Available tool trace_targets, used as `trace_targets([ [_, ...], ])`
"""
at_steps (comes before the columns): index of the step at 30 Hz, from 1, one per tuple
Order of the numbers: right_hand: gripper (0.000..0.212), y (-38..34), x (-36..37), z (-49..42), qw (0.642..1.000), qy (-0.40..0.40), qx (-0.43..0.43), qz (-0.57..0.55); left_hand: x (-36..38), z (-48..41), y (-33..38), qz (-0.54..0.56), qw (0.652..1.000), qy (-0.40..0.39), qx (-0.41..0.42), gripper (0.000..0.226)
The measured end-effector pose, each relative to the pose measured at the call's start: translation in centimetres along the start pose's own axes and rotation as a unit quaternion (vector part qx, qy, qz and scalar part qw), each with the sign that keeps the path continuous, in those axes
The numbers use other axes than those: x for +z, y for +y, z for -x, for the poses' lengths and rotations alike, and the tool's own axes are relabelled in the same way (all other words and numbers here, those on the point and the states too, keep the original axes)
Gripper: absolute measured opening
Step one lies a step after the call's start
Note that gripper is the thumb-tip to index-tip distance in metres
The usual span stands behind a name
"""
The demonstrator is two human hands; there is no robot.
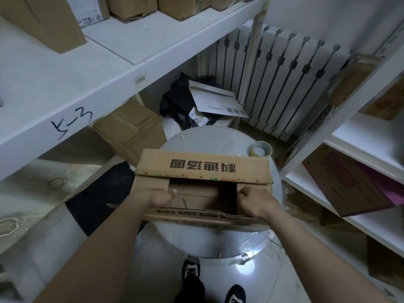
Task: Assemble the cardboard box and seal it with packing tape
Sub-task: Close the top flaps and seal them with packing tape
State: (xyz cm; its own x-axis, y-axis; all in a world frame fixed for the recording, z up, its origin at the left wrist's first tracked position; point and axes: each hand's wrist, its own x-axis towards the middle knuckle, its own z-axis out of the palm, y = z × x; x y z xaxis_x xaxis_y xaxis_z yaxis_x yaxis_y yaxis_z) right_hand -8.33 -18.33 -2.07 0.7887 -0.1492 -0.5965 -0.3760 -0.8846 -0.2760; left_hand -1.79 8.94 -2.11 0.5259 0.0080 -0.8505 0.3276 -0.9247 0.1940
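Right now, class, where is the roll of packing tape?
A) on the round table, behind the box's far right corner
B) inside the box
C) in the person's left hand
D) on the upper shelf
A: the tape roll sits on the round table, just behind the far right corner of the cardboard box.

At ten o'clock the shelf edge (105,99) carries dark handwriting that reads like "5-3", with a barcode sticker (140,78) just beyond it. At centre, the box (203,166) shows four large Chinese characters, upside down. At eleven, a carton label (89,19) shows "8". At twelve, an envelope (216,101) bears a barcode and a QR code.
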Motion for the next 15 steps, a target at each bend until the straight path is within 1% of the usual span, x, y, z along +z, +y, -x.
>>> trace_targets([
  [2,0.032,0.0,0.0,0.2,0.997,0.068,-0.004,-0.033,0.0,0.3,0.0,-0.033,0.998,0.039,0.032,0.071],
  [4,0.031,0.0,-0.2,1.0,0.991,0.122,0.000,-0.061,0.2,1.8,0.0,-0.077,0.986,0.128,0.077,0.069],
  [6,0.030,0.2,-0.4,1.5,0.986,0.151,-0.009,-0.073,0.8,3.0,-0.3,-0.094,0.962,0.217,0.137,0.069],
  [8,0.029,0.3,-0.6,2.0,0.980,0.180,-0.023,-0.079,1.9,4.3,-0.4,-0.098,0.924,0.293,0.223,0.070],
  [9,0.028,0.3,-0.7,2.3,0.976,0.198,-0.030,-0.086,2.4,4.8,-0.4,-0.102,0.905,0.314,0.269,0.066],
  [11,0.026,0.4,-0.7,2.7,0.964,0.243,-0.055,-0.098,3.7,4.6,-0.5,-0.154,0.868,0.334,0.334,0.054],
  [13,0.030,0.5,-0.3,2.9,0.948,0.292,-0.104,-0.070,4.6,3.3,-0.6,-0.208,0.832,0.366,0.361,0.041],
  [15,0.038,0.6,0.5,2.6,0.941,0.307,-0.143,-0.010,4.7,2.4,-0.3,-0.195,0.822,0.394,0.363,0.024],
])
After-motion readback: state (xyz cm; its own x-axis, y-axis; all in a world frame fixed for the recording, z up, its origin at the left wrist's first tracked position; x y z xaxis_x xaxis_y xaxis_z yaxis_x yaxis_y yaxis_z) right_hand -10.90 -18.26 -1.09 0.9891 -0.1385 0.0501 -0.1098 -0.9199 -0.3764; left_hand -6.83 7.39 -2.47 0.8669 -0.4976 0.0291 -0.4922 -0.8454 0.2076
